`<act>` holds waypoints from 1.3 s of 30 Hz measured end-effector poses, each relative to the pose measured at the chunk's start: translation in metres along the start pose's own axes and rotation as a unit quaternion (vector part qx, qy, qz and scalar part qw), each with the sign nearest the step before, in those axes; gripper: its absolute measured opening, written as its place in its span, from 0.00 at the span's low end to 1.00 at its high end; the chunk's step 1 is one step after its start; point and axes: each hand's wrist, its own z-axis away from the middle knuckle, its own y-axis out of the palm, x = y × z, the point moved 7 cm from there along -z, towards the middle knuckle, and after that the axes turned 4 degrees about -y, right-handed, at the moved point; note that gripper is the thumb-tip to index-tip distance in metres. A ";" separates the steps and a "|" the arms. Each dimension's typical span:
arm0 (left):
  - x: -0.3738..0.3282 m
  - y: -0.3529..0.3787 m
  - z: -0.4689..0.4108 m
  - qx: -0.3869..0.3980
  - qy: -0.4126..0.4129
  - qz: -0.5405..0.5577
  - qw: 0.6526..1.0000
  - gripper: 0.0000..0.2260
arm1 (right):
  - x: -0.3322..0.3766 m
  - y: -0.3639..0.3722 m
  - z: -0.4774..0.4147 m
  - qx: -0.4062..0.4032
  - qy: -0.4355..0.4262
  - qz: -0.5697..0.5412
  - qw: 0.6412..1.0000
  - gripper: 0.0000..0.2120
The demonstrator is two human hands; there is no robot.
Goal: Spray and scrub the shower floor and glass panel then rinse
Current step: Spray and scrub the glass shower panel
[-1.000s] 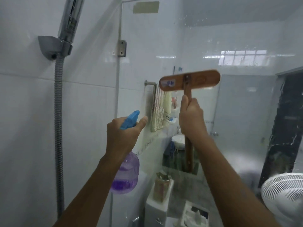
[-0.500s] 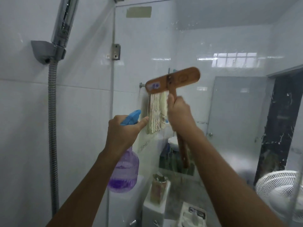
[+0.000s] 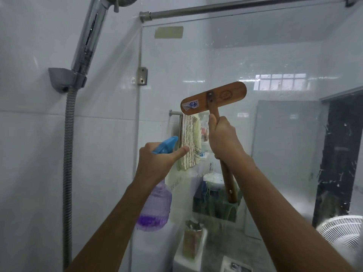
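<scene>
The clear glass panel [image 3: 225,61] stands straight ahead, wet and streaked. My right hand [image 3: 222,138] grips the wooden handle of a scrub brush [image 3: 214,98], whose flat wooden head is tilted and pressed against the glass at about head height. My left hand [image 3: 157,161] holds a spray bottle [image 3: 155,209] with purple liquid and a blue trigger head, its nozzle aimed at the glass, thumb stretched forward. The shower floor is out of view.
A chrome shower head [image 3: 90,34] sits in its wall bracket on the left, its hose [image 3: 67,154] hanging down the white tiles. A metal rail [image 3: 235,5] runs above the glass. Behind the glass are a towel [image 3: 190,142], toiletries and a white fan [image 3: 341,232].
The view has tilted up, showing the top rail and shower head. The brush head has shifted right on the glass, still tilted. My left hand has kept the bottle in place.
</scene>
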 end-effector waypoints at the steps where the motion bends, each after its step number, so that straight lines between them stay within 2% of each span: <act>1: -0.001 0.002 -0.001 0.004 0.005 0.000 1.000 0.16 | 0.000 0.000 0.000 0.000 0.000 0.001 1.000 0.19; 7: 0.003 0.007 -0.001 -0.022 0.001 0.013 1.000 0.16 | -0.004 0.003 -0.001 0.001 0.005 0.006 1.000 0.19; 10: 0.000 0.007 -0.002 -0.005 0.026 0.011 1.000 0.16 | -0.003 0.002 -0.001 0.000 0.003 0.009 1.000 0.18; 14: 0.006 0.008 -0.002 -0.016 -0.006 0.011 1.000 0.18 | -0.002 0.003 -0.001 0.003 0.005 0.005 1.000 0.18; 21: 0.005 0.003 -0.003 -0.018 0.011 0.000 1.000 0.17 | 0.000 0.002 -0.001 -0.002 0.001 0.006 1.000 0.17; 26: 0.007 -0.008 0.002 -0.083 0.003 0.002 0.997 0.17 | -0.003 0.013 0.006 0.002 -0.014 0.007 1.000 0.20; 28: 0.006 -0.017 0.004 -0.110 0.012 0.001 0.994 0.18 | -0.020 0.035 0.030 0.028 -0.011 0.004 1.000 0.20; 31: 0.006 -0.026 0.008 -0.130 0.036 -0.004 0.991 0.18 | -0.069 0.086 0.106 0.102 0.047 -0.013 0.994 0.19; 33: 0.008 -0.032 0.008 -0.138 0.036 -0.006 0.990 0.18 | -0.079 0.103 0.140 0.127 0.064 0.006 0.990 0.18; 36: 0.009 -0.041 0.004 -0.146 0.036 -0.022 0.988 0.18 | -0.052 0.099 0.108 0.127 0.043 -0.002 0.991 0.16; 39: 0.003 -0.049 0.001 -0.156 0.048 -0.016 0.986 0.16 | 0.000 0.071 0.035 0.075 -0.003 -0.018 0.997 0.20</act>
